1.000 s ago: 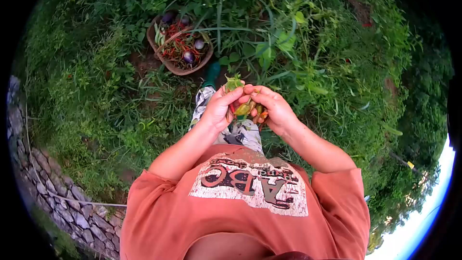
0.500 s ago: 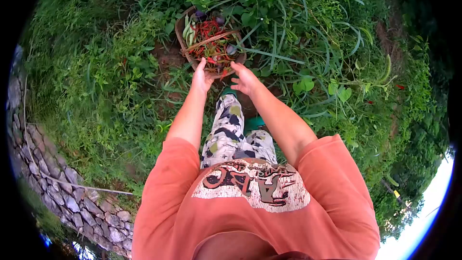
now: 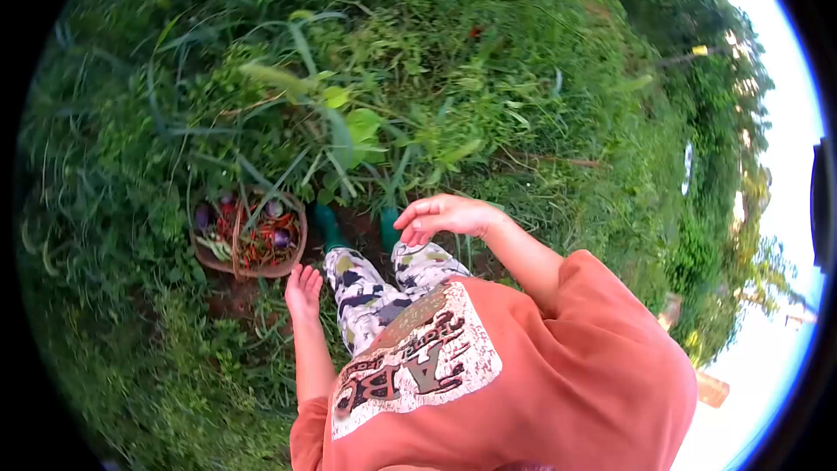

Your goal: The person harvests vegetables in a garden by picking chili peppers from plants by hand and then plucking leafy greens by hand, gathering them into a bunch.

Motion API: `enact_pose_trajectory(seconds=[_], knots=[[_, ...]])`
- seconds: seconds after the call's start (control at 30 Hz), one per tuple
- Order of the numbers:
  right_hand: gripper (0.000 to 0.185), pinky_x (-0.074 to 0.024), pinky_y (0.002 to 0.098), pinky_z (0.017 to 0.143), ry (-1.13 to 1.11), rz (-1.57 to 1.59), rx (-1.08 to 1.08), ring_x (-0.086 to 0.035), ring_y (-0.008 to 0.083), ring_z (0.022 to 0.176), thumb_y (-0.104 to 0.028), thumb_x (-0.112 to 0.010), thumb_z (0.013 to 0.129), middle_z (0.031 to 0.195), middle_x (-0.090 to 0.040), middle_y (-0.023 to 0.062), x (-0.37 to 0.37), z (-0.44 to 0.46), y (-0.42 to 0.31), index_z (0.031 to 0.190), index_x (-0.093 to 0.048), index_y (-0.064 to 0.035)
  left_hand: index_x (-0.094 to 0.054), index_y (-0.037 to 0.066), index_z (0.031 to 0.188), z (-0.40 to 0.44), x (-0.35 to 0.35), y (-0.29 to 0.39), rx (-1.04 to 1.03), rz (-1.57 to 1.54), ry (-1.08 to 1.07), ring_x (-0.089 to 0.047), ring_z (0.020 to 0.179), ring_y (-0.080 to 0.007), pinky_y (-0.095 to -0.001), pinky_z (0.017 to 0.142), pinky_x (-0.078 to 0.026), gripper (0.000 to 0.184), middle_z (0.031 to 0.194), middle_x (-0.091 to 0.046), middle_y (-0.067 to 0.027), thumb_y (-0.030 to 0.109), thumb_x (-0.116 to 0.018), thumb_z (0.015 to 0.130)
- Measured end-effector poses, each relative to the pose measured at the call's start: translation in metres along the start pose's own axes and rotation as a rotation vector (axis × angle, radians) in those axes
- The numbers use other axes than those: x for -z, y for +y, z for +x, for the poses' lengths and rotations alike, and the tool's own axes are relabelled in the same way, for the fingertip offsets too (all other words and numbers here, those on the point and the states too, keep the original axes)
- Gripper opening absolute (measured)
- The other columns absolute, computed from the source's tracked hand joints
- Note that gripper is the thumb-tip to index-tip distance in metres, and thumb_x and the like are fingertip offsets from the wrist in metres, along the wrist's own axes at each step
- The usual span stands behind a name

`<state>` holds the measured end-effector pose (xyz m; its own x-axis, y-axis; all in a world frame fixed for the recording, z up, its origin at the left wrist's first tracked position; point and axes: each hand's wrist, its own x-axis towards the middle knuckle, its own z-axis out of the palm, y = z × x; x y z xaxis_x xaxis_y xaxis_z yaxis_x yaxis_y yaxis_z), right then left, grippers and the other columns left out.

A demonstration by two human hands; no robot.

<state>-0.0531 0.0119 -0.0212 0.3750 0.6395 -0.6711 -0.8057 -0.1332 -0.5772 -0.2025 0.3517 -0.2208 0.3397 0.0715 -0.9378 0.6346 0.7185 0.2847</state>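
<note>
A wicker basket (image 3: 270,271) with an arched handle sits in the grass at the left. It holds red chili peppers (image 3: 253,253), several purple eggplants (image 3: 282,238) and pale green bean pods (image 3: 215,249). My left hand (image 3: 303,290) is just below the basket's near right side, fingers stretched out, with nothing in it. Whether its fingertips touch the rim, I cannot tell. Out to the right of the basket, my right hand (image 3: 446,215) hangs in the air above my legs, fingers loosely bent and apart, holding nothing.
My green boots (image 3: 325,227) stand just right of the basket. Tall grass and leafy weeds (image 3: 349,131) grow all around, with small red spots (image 3: 475,32) among the plants farther off. Dense bushes (image 3: 697,122) rise at the right.
Both hands were at the basket's near edge and are now spread apart, the right one well away. My view has turned right, so the basket appears lower and farther left.
</note>
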Motion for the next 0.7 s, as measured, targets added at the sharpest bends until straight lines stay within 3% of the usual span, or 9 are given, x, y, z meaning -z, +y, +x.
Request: enact_pose_trajectory(seconds=[0.07,0.1,0.13,0.2,0.23,0.4,0.5,0.6,0.7], knots=[[0.027,-0.0502,0.0294,0.073,0.248,0.258,0.270,-0.062,0.0171,0.079,-0.022,-0.050,0.089,0.090,-0.063,0.0112,0.027,-0.055,-0.023,0.105,-0.054,-0.0003,-0.046,0.002,0.118,-0.031,-0.048,0.017,0.045,0.156,-0.069,-0.057,0.089,-0.0249,-0.0366,0.077,-0.049,0.041,0.106,-0.055,-0.0144,0.029,-0.050,0.088],[0.024,-0.0507,0.0298,0.071,0.416,0.371,0.441,-0.062,0.0169,0.076,-0.022,-0.050,0.089,0.085,-0.063,0.0106,0.101,-0.135,0.016,0.100,-0.055,-0.0007,-0.046,0.002,0.117,-0.047,-0.115,-0.057,0.027,0.219,-0.130,-0.057,0.087,-0.0245,-0.0363,0.075,-0.049,0.040,0.105,-0.056,-0.0143,0.029,-0.049,0.088],[0.022,-0.0507,0.0287,0.066,0.579,0.464,0.563,-0.062,0.0168,0.071,-0.022,-0.049,0.089,0.081,-0.063,0.0094,0.122,-0.149,0.026,0.095,-0.055,-0.0013,-0.046,0.002,0.117,-0.057,-0.135,-0.056,0.045,0.279,-0.171,-0.058,0.085,-0.0238,-0.0357,0.073,-0.049,0.039,0.102,-0.057,-0.0140,0.028,-0.049,0.089],[0.020,-0.0496,0.0285,0.062,1.030,0.654,0.672,-0.059,0.0160,0.070,-0.020,-0.048,0.090,0.080,-0.061,0.0072,0.154,-0.157,0.050,0.099,-0.053,-0.0023,-0.048,0.001,0.114,-0.075,-0.166,-0.057,0.053,0.377,-0.298,-0.059,0.083,-0.0231,-0.0338,0.071,-0.049,0.036,0.098,-0.059,-0.0133,0.027,-0.049,0.089],[0.020,-0.0506,0.0310,0.068,1.183,0.747,0.698,-0.059,0.0178,0.076,-0.014,-0.044,0.091,0.087,-0.059,0.0101,0.173,-0.162,0.059,0.103,-0.050,-0.0003,-0.049,0.001,0.112,-0.087,-0.188,-0.059,0.055,0.426,-0.350,-0.059,0.082,-0.0237,-0.0336,0.070,-0.050,0.036,0.097,-0.059,-0.0133,0.027,-0.050,0.089],[0.027,-0.0463,0.0413,0.087,1.300,1.158,0.898,-0.052,0.0296,0.099,-0.007,-0.042,0.089,0.107,-0.051,0.0177,0.269,-0.159,0.092,0.113,-0.044,0.0037,-0.047,-0.002,0.111,-0.133,-0.263,-0.083,0.051,0.607,-0.469,-0.059,0.080,-0.0191,-0.0299,0.072,-0.049,0.031,0.097,-0.059,-0.0128,0.022,-0.047,0.090],[0.033,-0.0427,0.0469,0.091,1.279,1.294,0.709,-0.046,0.0342,0.110,-0.008,-0.045,0.087,0.122,-0.042,0.0219,0.318,-0.128,0.091,0.117,-0.041,0.0063,-0.047,-0.003,0.111,-0.140,-0.273,-0.092,0.086,0.642,-0.477,-0.059,0.081,-0.0195,-0.0304,0.072,-0.049,0.032,0.097,-0.059,-0.0138,0.021,-0.047,0.090],[0.023,-0.0427,0.0484,0.084,0.941,1.367,0.792,-0.047,0.0355,0.106,-0.015,-0.051,0.083,0.120,-0.043,0.0216,0.344,-0.104,0.091,0.101,-0.047,-0.0029,-0.049,-0.002,0.110,-0.145,-0.273,-0.096,0.115,0.700,-0.426,-0.060,0.080,-0.0203,-0.0316,0.071,-0.050,0.030,0.096,-0.059,-0.0139,0.020,-0.046,0.090],[0.015,-0.0424,0.0484,0.085,0.938,1.457,0.927,-0.048,0.0374,0.104,-0.014,-0.051,0.082,0.115,-0.048,0.0213,0.343,-0.091,0.076,0.094,-0.049,-0.0050,-0.049,-0.001,0.110,-0.141,-0.270,-0.096,0.112,0.718,-0.394,-0.060,0.080,-0.0198,-0.0311,0.070,-0.050,0.029,0.096,-0.060,-0.0133,0.020,-0.046,0.091]])
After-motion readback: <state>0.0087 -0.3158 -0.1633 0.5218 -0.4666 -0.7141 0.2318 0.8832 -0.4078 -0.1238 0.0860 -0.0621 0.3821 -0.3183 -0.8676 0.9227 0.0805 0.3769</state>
